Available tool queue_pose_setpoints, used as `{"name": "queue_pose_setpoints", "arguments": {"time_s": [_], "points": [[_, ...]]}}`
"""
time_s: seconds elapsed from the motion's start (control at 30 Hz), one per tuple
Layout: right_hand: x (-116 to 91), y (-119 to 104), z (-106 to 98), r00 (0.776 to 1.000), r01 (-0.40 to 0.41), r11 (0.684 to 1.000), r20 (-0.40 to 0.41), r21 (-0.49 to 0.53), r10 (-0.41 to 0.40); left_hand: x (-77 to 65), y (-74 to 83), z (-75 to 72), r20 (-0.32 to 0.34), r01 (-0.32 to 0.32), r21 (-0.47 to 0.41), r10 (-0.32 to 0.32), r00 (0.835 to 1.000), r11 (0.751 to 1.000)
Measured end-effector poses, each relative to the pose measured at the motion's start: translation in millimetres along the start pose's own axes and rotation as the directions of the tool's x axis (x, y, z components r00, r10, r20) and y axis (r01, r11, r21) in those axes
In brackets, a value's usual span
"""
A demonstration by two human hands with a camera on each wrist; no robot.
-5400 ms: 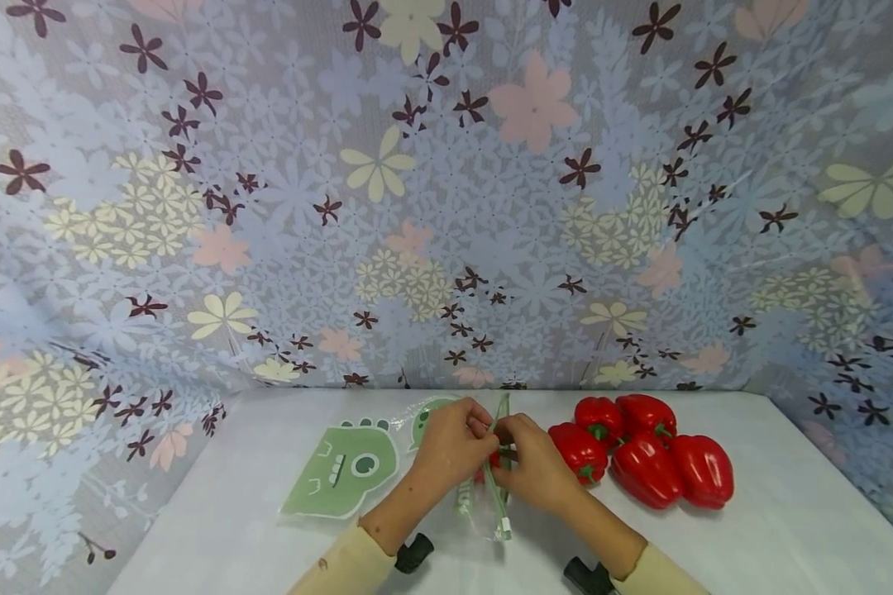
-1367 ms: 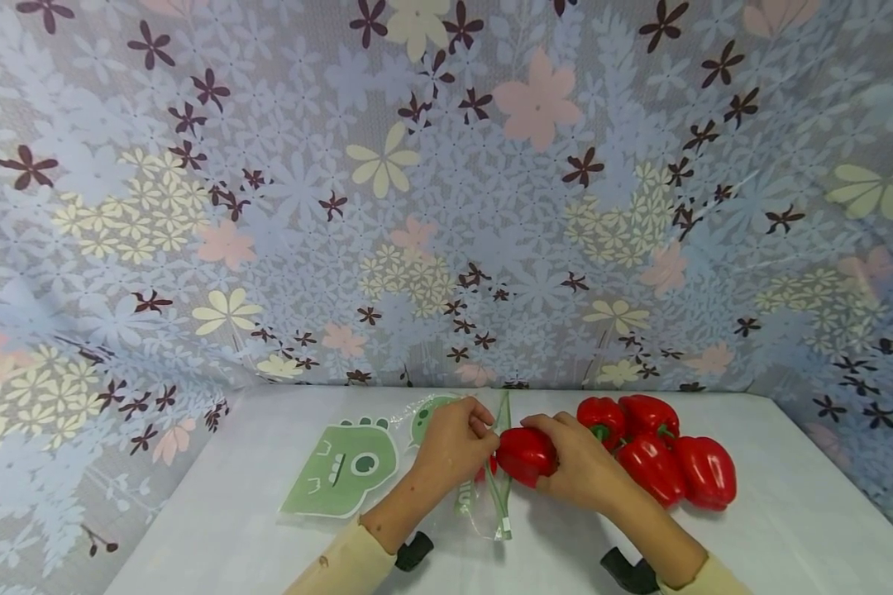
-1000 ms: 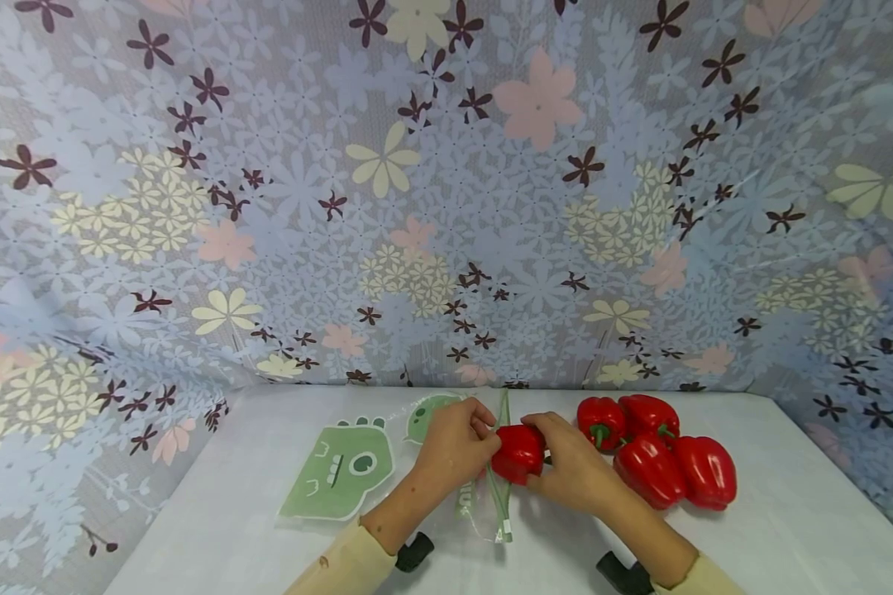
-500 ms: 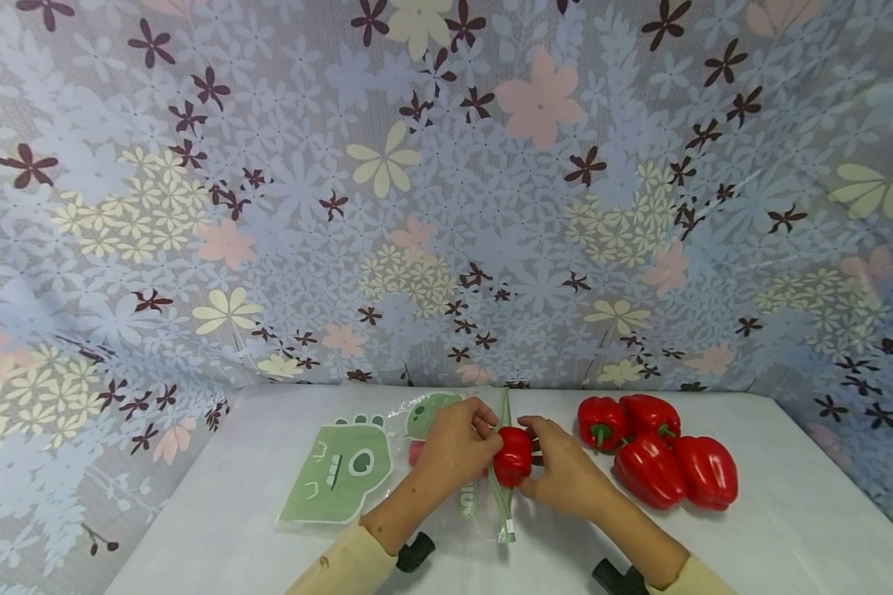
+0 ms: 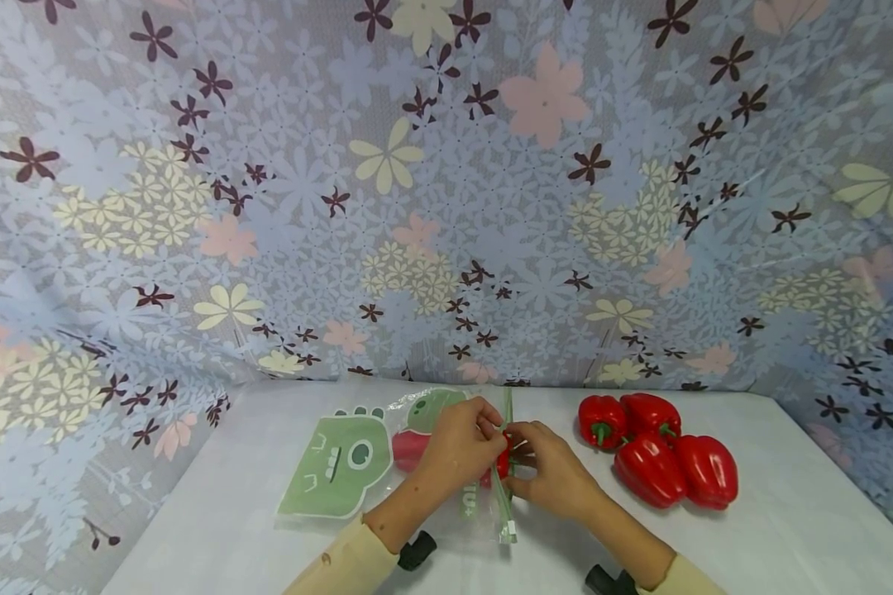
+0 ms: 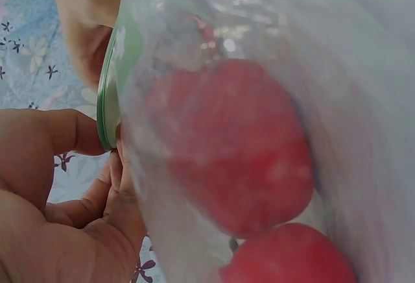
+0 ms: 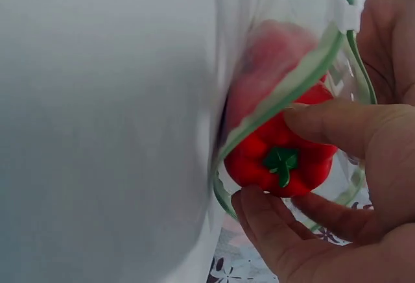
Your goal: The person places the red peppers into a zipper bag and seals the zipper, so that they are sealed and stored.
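Note:
My left hand [image 5: 457, 446] pinches the rim of a clear zip bag [image 5: 508, 496] with a green edge and a white slider [image 7: 350, 15]. Curled round a red bell pepper [image 7: 249, 166], my right hand [image 5: 554, 471] reaches into the bag's open mouth. Its thumb lies on the pepper's upper side and its fingers below; the green stem faces outward. In the left wrist view, red peppers [image 6: 240, 147] show blurred through the plastic. Another red shape [image 5: 408, 450] lies deeper in the bag, beside the left hand, which partly hides it in the head view.
Several red bell peppers [image 5: 647, 471] lie grouped on the white table [image 5: 781, 496] to the right. A green cartoon monster print [image 5: 335, 467] lies flat at the left; whether it belongs to the same bag I cannot tell. Flowered cloth [image 5: 446, 207] hangs behind.
My right hand has brought a pepper from the right group leftward into the bag's mouth. The red shape inside has shifted left. My left hand has stayed at the rim.

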State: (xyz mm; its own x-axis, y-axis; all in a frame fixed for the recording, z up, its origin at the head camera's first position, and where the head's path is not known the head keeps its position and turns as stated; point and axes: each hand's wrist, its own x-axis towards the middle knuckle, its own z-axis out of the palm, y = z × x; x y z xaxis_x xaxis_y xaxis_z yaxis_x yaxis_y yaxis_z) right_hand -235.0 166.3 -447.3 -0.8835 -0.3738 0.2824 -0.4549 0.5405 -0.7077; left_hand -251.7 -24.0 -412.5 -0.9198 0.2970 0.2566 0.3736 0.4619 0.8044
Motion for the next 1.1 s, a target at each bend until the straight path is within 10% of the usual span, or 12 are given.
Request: {"name": "queue_pose_setpoints", "arguments": {"time_s": [0.77,1.1], "points": [[2.5,1.3,7.6,0.997,-0.048,0.994,0.071,0.097,0.041,1.6,0.2,0.2,-0.015,-0.015,0.029,0.015,1.0,0.999],[0.8,0.3,1.6,0.999,0.036,0.993,-0.026,-0.109,-0.039,2.2,-0.5,-0.4,0.002,-0.011,0.017,0.011,1.0,1.0]]}}
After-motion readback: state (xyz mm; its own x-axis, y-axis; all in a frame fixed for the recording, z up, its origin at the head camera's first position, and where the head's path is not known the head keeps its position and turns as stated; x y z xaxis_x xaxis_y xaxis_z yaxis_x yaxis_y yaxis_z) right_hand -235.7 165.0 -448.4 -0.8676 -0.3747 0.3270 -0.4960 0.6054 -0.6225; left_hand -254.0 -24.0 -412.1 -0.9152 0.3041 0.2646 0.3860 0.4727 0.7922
